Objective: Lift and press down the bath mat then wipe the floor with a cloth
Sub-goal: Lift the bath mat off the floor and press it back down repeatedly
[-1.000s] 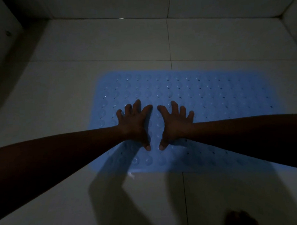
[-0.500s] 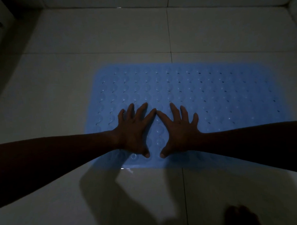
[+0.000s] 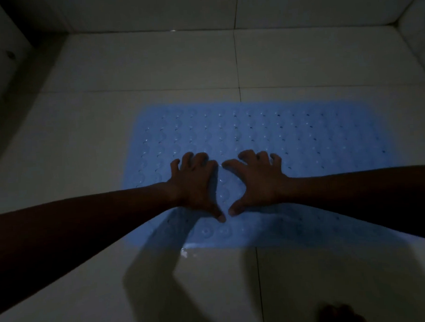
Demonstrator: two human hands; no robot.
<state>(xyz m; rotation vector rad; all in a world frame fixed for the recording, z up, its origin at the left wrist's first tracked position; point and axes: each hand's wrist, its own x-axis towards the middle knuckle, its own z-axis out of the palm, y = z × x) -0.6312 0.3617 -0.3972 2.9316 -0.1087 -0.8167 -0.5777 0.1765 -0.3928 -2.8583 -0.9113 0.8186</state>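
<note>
Under both hands [image 3: 195,183] [image 3: 258,180], the bath mat [image 3: 303,137].

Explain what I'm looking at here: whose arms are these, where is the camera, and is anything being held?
There is no machine here. These are a person's two bare arms, seen from one wide-angle camera worn on the head and looking down. The left hand and right hand lie side by side with fingers spread, pressing on a blue bath mat dotted with small bumps. The mat lies on the pale tiled floor. Neither hand holds anything. The light is dim.
</note>
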